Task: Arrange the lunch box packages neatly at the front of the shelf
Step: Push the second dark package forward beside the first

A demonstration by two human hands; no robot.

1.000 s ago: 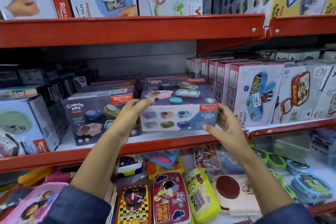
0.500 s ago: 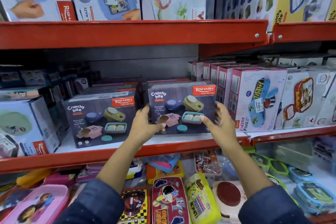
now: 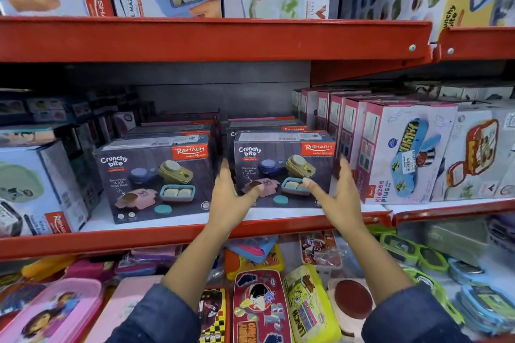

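Two dark grey "Crunchy Bite" lunch box packages stand upright, side by side, at the front of the middle red shelf (image 3: pixel 139 237). The left package (image 3: pixel 156 178) is turned slightly askew. The right package (image 3: pixel 281 159) faces forward, with more of the same boxes stacked behind both. My left hand (image 3: pixel 231 198) is at this package's lower left corner and my right hand (image 3: pixel 338 198) at its lower right. Both have their fingers spread, with the thumbs lying over the front face; neither hand grips the box.
Pink and white Kidzee Plus boxes (image 3: pixel 401 153) stand close on the right of the right package. A pale blue box (image 3: pixel 25 189) sits at far left. The upper shelf (image 3: pixel 195 39) hangs low overhead. Loose colourful lunch boxes (image 3: pixel 259 306) fill the shelf below.
The right package went from tilted with its top face showing to upright on the shelf front. My hands, which gripped its sides, have now let go and spread apart.
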